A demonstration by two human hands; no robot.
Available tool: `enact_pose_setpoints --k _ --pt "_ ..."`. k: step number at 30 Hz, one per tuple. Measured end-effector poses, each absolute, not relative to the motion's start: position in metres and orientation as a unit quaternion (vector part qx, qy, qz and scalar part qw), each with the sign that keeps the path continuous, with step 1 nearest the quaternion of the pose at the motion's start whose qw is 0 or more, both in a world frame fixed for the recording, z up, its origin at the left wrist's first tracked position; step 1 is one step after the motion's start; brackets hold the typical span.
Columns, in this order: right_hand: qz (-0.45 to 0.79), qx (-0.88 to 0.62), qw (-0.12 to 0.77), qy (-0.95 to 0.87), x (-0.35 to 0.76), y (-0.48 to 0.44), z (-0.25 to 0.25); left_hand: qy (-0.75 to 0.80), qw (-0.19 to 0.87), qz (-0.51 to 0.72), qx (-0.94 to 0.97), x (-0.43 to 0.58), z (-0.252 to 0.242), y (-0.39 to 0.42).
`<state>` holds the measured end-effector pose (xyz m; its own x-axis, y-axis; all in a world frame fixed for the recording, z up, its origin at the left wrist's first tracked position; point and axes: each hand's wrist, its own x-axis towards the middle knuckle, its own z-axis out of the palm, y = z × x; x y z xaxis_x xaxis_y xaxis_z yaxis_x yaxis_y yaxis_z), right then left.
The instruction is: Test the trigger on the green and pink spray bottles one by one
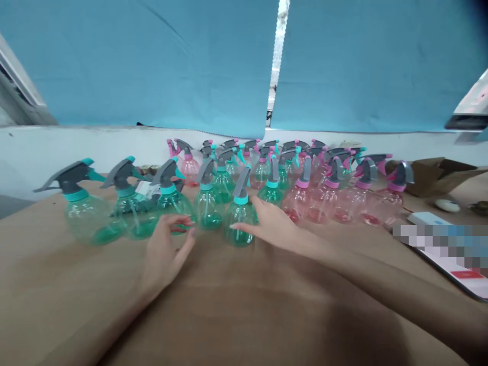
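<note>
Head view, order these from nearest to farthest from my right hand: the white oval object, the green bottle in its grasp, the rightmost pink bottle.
1. Green bottle: in your right hand's grasp.
2. Rightmost pink bottle: front row, to the right.
3. White oval object: farther right, past that bottle.

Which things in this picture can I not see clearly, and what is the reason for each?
All in the head view:
Phone screen: partly covered by a pixel mosaic; the right edge cuts the phone off.
Rear bottles: many bases hidden by the front bottles.
Left hand: overlap and blur hide whether it touches the green bottle behind it.
Dark object, far right: cut off by the edge, too blurred to name.
</note>
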<state>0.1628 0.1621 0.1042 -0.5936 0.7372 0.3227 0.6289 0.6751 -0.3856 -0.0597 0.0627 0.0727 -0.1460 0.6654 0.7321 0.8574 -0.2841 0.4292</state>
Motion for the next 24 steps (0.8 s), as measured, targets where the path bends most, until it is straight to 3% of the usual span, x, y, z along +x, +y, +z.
enact_pose_setpoints --k 6,24 --pt "0.113 -0.413 0.204 -0.881 0.148 0.182 0.107 -0.57 0.093 -0.396 -0.714 -0.043 0.064 0.059" --pt "0.146 -0.405 0.23 -0.873 0.137 0.199 0.105 -0.652 -0.078 -0.386 -0.648 -0.031 0.073 0.051"
